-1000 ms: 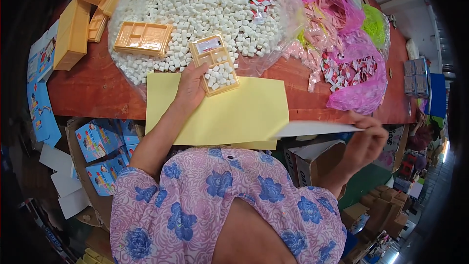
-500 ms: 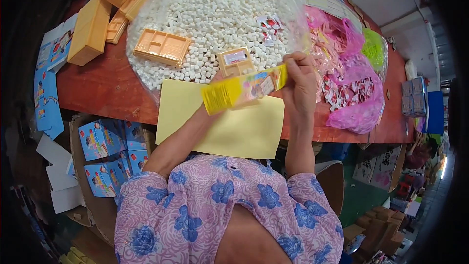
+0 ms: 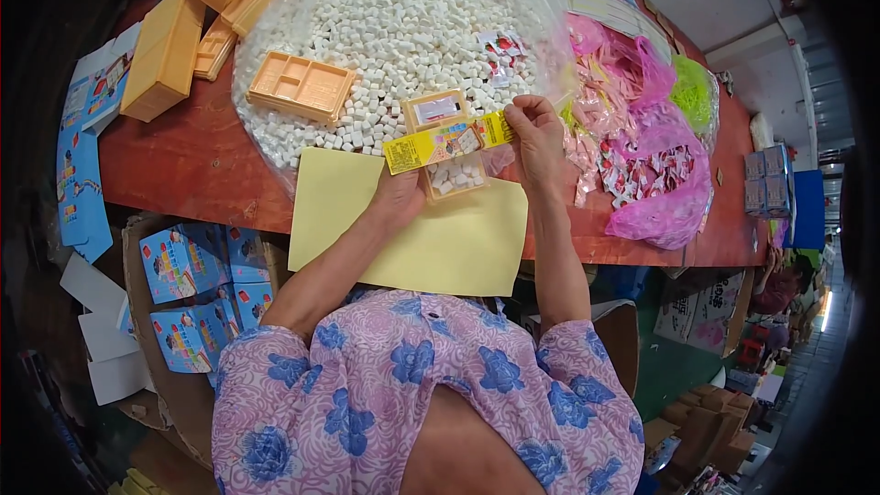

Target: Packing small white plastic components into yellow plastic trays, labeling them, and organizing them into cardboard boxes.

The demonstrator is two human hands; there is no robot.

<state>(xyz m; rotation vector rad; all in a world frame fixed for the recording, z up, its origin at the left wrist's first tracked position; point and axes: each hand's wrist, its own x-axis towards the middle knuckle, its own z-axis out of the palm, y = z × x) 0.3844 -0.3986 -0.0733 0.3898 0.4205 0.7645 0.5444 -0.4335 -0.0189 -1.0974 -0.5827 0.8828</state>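
In my left hand (image 3: 399,196), the fingers are wrapped round an orange compartment tray (image 3: 409,116). White marshmallow-like cubes (image 3: 456,176) fill its near section, and a small white packet (image 3: 440,109) lies in the far one. Across the tray's middle runs a printed yellow paper band (image 3: 449,143). Its right end is pinched by my right hand (image 3: 539,136). Whether the band goes underneath the tray is hidden. Just beyond lies a heap of loose white cubes (image 3: 394,46) on clear plastic, with a stack of orange trays (image 3: 301,87) and red-and-white sachets (image 3: 502,57) on it.
A pale yellow sheet (image 3: 412,243) overhangs the red table's (image 3: 183,160) front edge. More orange trays (image 3: 165,55) stand at left. Pink bags (image 3: 665,211) with sachets lie at right. Below left, a carton (image 3: 147,312) holds blue printed boxes (image 3: 188,261). Another person (image 3: 781,286) appears far right.
The yellow band has swung from a tilted position in front of the tray to lie across it. My right hand has moved slightly left and down; the filled near section now shows.
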